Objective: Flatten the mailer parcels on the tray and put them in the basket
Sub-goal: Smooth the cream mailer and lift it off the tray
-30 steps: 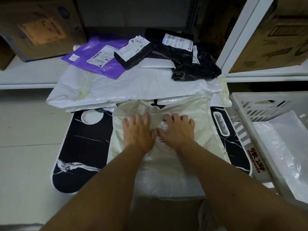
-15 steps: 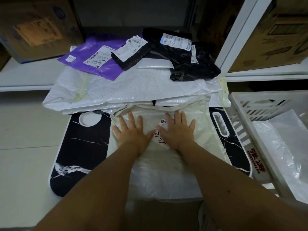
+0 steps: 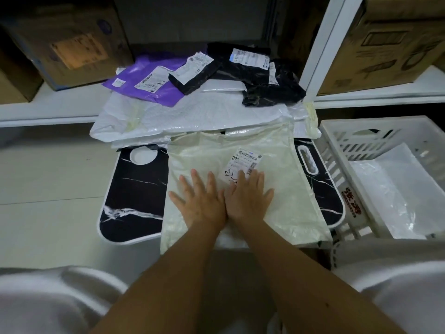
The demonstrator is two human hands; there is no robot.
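A cream mailer parcel lies flat across the black marble-patterned tray. My left hand and my right hand press on it side by side, palms down, fingers spread and straight. A barcode label shows just beyond my right fingers. Behind it lies a large white mailer with a purple mailer and black mailers on top. The white slatted basket stands to the right and holds a clear plastic mailer.
White shelving rises behind the pile, with cardboard boxes on the left shelf and another box on the right shelf. Pale floor lies left of the tray. My white-clad knees fill the bottom corners.
Both hands have slid toward me over the cream mailer, uncovering its label, and their fingers have spread flat. The camera view shifted slightly.
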